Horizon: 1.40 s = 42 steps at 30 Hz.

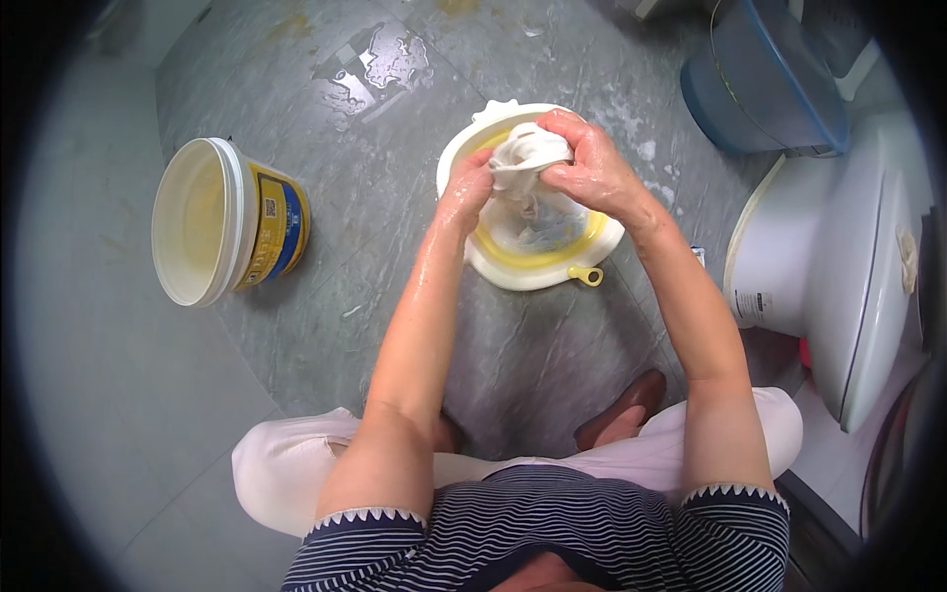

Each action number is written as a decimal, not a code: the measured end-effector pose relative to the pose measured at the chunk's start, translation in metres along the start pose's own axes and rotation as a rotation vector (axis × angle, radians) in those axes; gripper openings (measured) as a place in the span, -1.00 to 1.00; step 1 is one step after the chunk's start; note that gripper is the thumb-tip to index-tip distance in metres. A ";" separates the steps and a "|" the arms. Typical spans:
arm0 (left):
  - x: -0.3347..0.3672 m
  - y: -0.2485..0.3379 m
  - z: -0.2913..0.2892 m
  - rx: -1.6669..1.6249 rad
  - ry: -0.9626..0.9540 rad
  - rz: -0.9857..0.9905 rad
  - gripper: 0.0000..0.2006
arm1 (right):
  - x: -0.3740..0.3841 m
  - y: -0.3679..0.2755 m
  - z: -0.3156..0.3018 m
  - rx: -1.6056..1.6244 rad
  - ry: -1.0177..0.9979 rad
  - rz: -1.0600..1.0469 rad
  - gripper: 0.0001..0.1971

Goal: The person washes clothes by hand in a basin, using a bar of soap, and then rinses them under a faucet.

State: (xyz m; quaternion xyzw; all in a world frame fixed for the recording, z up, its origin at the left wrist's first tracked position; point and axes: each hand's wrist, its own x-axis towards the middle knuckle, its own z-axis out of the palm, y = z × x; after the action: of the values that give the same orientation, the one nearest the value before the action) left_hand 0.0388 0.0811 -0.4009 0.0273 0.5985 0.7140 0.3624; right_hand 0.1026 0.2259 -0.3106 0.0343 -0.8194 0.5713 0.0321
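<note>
A bunched white cloth [531, 148], wet and folded over on itself, is held between my two hands above a white and yellow basin [520, 273]. My left hand [468, 188] grips the cloth's left side, its fingers partly hidden behind it. On the other side, my right hand [592, 170] closes round the cloth with the thumb below and the fingers above. Part of the cloth hangs toward the cloudy water [552, 233] in the basin. Both hands and forearms look wet.
A yellow and white bucket [233, 222] stands on the grey floor at left. At far right are a blue bucket [760, 84], a white tub [771, 252] and a large pale basin [856, 286]. A puddle [393, 61] lies beyond my basin.
</note>
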 end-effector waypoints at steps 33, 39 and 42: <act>-0.014 -0.015 0.059 -0.954 -0.355 -0.219 -0.57 | -0.024 0.107 0.005 1.259 0.234 0.438 -0.42; -0.034 -0.004 0.073 -1.167 -0.535 -0.239 -0.58 | -0.016 0.066 0.001 1.475 -0.126 0.099 -0.49; -0.042 0.020 0.084 -1.006 -0.480 -0.196 -0.48 | -0.009 0.060 -0.023 1.285 0.149 0.180 -0.71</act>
State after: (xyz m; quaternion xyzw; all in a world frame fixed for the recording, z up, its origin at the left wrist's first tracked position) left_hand 0.0999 0.1283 -0.3435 -0.0430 0.0852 0.8480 0.5214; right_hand 0.1059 0.2684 -0.3590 -0.0617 -0.3100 0.9486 0.0139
